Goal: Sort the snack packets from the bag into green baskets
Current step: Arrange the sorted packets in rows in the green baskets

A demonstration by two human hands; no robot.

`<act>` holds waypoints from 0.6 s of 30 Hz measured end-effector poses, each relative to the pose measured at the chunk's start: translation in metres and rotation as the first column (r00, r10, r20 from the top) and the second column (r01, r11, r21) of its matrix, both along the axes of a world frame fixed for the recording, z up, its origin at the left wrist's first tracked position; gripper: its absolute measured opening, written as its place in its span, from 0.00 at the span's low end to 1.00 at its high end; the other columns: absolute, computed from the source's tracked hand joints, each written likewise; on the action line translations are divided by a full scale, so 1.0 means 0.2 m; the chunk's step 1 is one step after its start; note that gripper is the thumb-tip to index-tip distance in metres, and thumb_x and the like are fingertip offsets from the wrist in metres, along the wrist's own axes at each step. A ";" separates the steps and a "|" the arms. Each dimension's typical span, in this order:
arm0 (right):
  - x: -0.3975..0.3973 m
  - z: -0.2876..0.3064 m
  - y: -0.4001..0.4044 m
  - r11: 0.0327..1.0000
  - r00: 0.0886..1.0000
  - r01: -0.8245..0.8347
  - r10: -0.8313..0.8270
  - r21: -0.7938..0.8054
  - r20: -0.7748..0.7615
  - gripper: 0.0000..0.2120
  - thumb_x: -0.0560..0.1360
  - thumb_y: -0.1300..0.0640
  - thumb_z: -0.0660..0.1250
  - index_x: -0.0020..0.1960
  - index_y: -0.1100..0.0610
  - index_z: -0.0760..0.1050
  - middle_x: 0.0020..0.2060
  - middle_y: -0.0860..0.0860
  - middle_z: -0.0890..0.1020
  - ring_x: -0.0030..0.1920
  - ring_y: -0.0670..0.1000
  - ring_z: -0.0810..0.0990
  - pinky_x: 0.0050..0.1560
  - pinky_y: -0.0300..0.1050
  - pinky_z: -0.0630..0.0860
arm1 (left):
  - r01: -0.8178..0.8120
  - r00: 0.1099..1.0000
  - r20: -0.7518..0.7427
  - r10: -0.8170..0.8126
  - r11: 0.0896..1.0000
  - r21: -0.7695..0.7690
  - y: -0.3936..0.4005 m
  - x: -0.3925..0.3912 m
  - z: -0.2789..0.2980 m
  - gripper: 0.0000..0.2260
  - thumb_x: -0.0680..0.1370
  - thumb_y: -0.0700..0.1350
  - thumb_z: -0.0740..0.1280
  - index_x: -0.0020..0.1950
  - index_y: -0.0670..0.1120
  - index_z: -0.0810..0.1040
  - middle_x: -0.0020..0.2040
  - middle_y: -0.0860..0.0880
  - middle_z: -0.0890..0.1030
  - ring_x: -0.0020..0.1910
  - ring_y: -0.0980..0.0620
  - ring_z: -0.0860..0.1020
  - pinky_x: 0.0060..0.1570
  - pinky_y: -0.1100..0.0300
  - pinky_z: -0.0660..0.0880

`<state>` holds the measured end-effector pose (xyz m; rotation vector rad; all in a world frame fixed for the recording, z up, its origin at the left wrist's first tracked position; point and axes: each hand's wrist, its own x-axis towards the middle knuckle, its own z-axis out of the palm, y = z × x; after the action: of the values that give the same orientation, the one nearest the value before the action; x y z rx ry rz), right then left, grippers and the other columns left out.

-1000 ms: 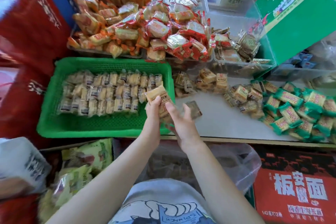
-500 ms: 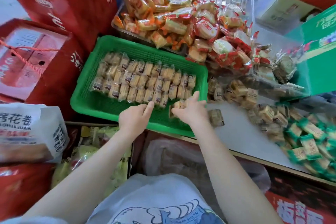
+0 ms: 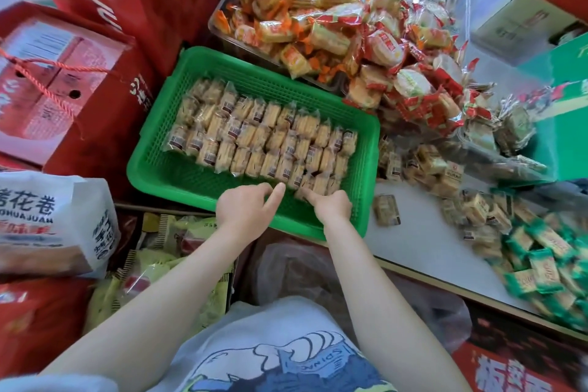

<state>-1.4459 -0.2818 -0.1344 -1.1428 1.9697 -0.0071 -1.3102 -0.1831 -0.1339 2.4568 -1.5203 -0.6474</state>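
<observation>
**Both hands at the near edge of the green basket**

My left hand point(image 3: 245, 208) lay over the near edge of the green basket point(image 3: 152, 165), its forefinger stretched toward the packets and the other fingers loosely curled, holding nothing. My right hand point(image 3: 331, 205) was just beside it, nearer the basket's near right corner, with its fingertips on the nearest packets; whether they pinched one or only pressed on it I could not tell.

The snack packets point(image 3: 264, 137) stood in tidy rows across the middle and far part of the basket, with the short nearest row at my right fingertips. The basket's left part was bare mesh.

On the bench point(image 3: 423, 242), right of the basket, one loose packet point(image 3: 386, 210) lay alone near the basket's right wall. Farther right lay a heap of green-wrapped packets point(image 3: 541, 264).
</observation>
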 end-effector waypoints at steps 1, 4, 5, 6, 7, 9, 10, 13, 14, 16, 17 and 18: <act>0.00 0.00 -0.01 0.996 0.993 0.082 -0.085 0.043 0.082 0.45 0.72 0.45 0.76 0.78 0.62 0.57 0.75 0.60 0.66 0.70 0.61 0.72 0.62 0.53 0.74 | 0.001 1.000 0.000 -0.001 1.000 -0.003 0.00 0.00 0.00 0.26 0.82 0.65 0.44 0.38 0.52 0.71 0.30 0.51 0.76 0.28 0.49 0.74 0.24 0.59 0.61; 0.02 0.00 -0.04 0.870 0.763 0.392 -0.490 0.300 0.421 0.46 0.72 0.61 0.77 0.81 0.56 0.54 0.77 0.59 0.63 0.61 0.65 0.77 0.50 0.55 0.84 | 0.001 1.000 -0.008 -0.001 1.000 -0.019 0.00 0.00 0.00 0.22 0.82 0.65 0.45 0.38 0.55 0.67 0.30 0.52 0.75 0.27 0.50 0.73 0.24 0.60 0.60; 0.03 0.01 -0.05 0.809 0.651 0.449 -0.587 0.378 0.481 0.41 0.72 0.65 0.76 0.79 0.58 0.58 0.75 0.61 0.65 0.55 0.66 0.77 0.46 0.57 0.84 | 0.000 1.000 -0.009 0.000 1.000 -0.023 0.00 0.00 0.00 0.22 0.82 0.65 0.45 0.38 0.55 0.67 0.30 0.52 0.75 0.27 0.51 0.73 0.24 0.60 0.60; 0.04 0.01 -0.06 0.772 0.577 0.472 -0.635 0.425 0.513 0.34 0.73 0.66 0.74 0.75 0.60 0.63 0.72 0.62 0.68 0.53 0.66 0.77 0.46 0.58 0.84 | -0.003 1.000 -0.010 0.003 1.000 -0.025 0.00 0.00 0.00 0.22 0.82 0.65 0.45 0.38 0.55 0.67 0.30 0.52 0.75 0.27 0.51 0.73 0.24 0.60 0.60; 0.05 0.01 -0.07 0.755 0.533 0.481 -0.655 0.445 0.535 0.27 0.75 0.67 0.73 0.72 0.63 0.68 0.69 0.63 0.70 0.55 0.67 0.77 0.48 0.58 0.84 | -0.005 1.000 -0.013 0.005 1.000 -0.025 0.00 0.00 0.00 0.22 0.82 0.65 0.45 0.37 0.55 0.66 0.30 0.52 0.75 0.27 0.51 0.73 0.24 0.60 0.60; 0.06 0.01 -0.10 0.750 0.486 0.492 -0.658 0.443 0.574 0.20 0.76 0.66 0.71 0.67 0.64 0.72 0.67 0.64 0.72 0.60 0.66 0.77 0.49 0.58 0.83 | -0.009 1.000 -0.017 0.008 1.000 -0.026 0.00 0.00 0.00 0.22 0.82 0.64 0.45 0.36 0.54 0.66 0.30 0.52 0.75 0.27 0.51 0.73 0.24 0.60 0.60; 0.05 0.01 -0.10 0.754 0.481 0.491 -0.652 0.436 0.586 0.21 0.76 0.65 0.72 0.67 0.64 0.72 0.66 0.64 0.73 0.60 0.66 0.78 0.46 0.57 0.84 | -0.010 1.000 -0.019 0.009 1.000 -0.023 0.01 0.00 0.00 0.22 0.82 0.64 0.46 0.35 0.54 0.65 0.29 0.52 0.75 0.27 0.50 0.73 0.24 0.60 0.60; 0.03 -0.01 -0.09 0.789 0.526 0.451 -0.613 0.418 0.589 0.26 0.74 0.63 0.75 0.69 0.63 0.70 0.66 0.63 0.75 0.54 0.64 0.81 0.41 0.54 0.85 | -0.006 1.000 -0.013 0.006 1.000 -0.012 0.01 0.00 0.00 0.25 0.83 0.63 0.46 0.33 0.51 0.66 0.29 0.51 0.74 0.26 0.49 0.72 0.24 0.59 0.59; 0.02 -0.01 -0.09 0.802 0.551 0.431 -0.597 0.414 0.583 0.26 0.74 0.62 0.75 0.69 0.63 0.70 0.67 0.62 0.75 0.53 0.64 0.81 0.42 0.54 0.85 | -0.004 1.000 -0.001 0.004 1.000 -0.008 0.01 0.00 0.00 0.26 0.83 0.63 0.46 0.33 0.50 0.68 0.29 0.50 0.74 0.26 0.48 0.72 0.24 0.59 0.58; 0.00 0.02 -0.08 0.827 0.590 0.377 -0.562 0.417 0.580 0.24 0.75 0.62 0.74 0.69 0.63 0.71 0.67 0.62 0.73 0.51 0.63 0.81 0.46 0.54 0.84 | -0.002 1.000 0.026 0.002 1.000 0.011 0.00 -0.01 0.00 0.27 0.83 0.63 0.45 0.35 0.49 0.71 0.29 0.50 0.75 0.27 0.49 0.74 0.24 0.59 0.58; -0.02 0.05 -0.08 0.838 0.605 0.344 -0.543 0.424 0.583 0.24 0.76 0.63 0.73 0.69 0.64 0.70 0.67 0.63 0.72 0.50 0.63 0.82 0.47 0.54 0.84 | -0.008 0.999 0.035 0.007 1.000 0.023 0.00 -0.01 0.00 0.27 0.83 0.63 0.45 0.37 0.50 0.74 0.30 0.50 0.76 0.28 0.49 0.74 0.24 0.59 0.58; -0.05 0.08 -0.07 0.846 0.619 0.307 -0.526 0.437 0.584 0.25 0.77 0.63 0.72 0.71 0.64 0.69 0.66 0.66 0.73 0.49 0.64 0.83 0.47 0.53 0.84 | -0.021 0.999 0.036 0.020 0.999 0.037 0.00 -0.01 0.00 0.27 0.83 0.63 0.46 0.40 0.49 0.76 0.31 0.50 0.76 0.28 0.50 0.74 0.24 0.59 0.59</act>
<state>-1.4554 -0.2960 -0.1188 -0.3453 1.4322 -0.3342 -1.3122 -0.1835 -0.1335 2.5218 -1.5072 -0.6375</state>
